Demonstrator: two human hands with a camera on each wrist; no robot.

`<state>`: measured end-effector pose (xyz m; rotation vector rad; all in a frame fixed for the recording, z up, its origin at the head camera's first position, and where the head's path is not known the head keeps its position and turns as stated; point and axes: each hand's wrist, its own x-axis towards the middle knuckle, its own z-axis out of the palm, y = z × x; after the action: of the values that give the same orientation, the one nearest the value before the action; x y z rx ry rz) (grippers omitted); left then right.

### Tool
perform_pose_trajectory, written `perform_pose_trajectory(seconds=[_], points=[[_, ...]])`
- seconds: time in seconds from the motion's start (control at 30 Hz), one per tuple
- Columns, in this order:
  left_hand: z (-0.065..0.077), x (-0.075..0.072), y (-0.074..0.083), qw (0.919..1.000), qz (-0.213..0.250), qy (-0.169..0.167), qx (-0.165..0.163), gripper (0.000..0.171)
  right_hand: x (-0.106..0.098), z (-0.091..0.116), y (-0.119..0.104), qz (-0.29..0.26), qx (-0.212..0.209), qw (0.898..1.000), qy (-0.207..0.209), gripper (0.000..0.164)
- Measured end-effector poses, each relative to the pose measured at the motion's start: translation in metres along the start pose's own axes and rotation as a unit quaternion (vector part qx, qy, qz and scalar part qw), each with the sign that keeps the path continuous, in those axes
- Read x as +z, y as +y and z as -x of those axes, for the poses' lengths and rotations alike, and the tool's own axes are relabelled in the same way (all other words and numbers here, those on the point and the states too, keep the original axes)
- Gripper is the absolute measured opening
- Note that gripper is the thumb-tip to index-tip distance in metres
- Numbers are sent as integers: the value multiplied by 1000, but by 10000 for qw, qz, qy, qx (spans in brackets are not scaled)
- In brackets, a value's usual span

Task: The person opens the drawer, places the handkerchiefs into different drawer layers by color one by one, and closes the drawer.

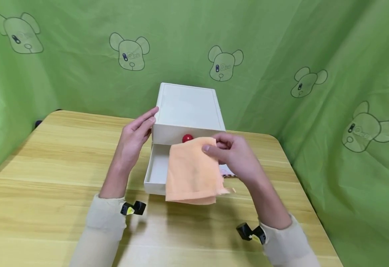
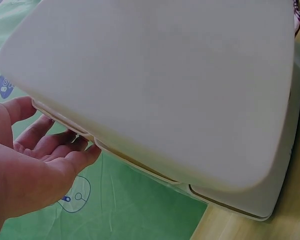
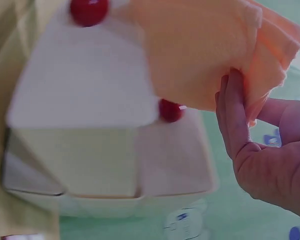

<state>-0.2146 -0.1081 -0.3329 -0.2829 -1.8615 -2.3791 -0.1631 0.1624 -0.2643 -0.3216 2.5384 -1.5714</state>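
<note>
A small white drawer cabinet (image 1: 189, 105) stands on the table, its lower drawer (image 1: 158, 165) pulled out. My left hand (image 1: 131, 141) rests its fingers on the cabinet's left side, near the front top edge. With thumb and fingers, my right hand (image 1: 241, 157) pinches an orange cloth (image 1: 191, 170) by its upper right corner. The cloth hangs folded in front of the cabinet, over the drawer, and hides much of its inside. A red knob (image 1: 187, 138) shows on the upper drawer; another red knob (image 3: 89, 11) is on the pulled-out drawer in the right wrist view.
A patterned flat item (image 1: 227, 171), partly hidden by my right hand, lies right of the drawer on the wooden table (image 1: 64, 167). Green curtains (image 1: 181, 33) with printed animal heads surround the table's back and sides.
</note>
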Motion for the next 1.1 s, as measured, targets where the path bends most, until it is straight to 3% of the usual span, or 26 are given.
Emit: perform_pose_trajectory(seconds=[0.27,0.5,0.8,0.97,1.1], points=[[-1,0,-1,10000,50,-23,53,41,5,-10,27,296,365,9987,186,20],[-1,0,-1,9999,58,-42,79,41,7,-16,35,830,387,9958,74,21],[-2,1,-1,9999,52,-40,84,41,10,-17,39,435,387,9967,572,23],[-1,0,-1,9999,34,-36,92,41,15,-18,43,-45,475,9938,1001,27],[-1,0,-1,10000,28,-13,70,41,21,-18,45,-27,262,9900,1383,23]])
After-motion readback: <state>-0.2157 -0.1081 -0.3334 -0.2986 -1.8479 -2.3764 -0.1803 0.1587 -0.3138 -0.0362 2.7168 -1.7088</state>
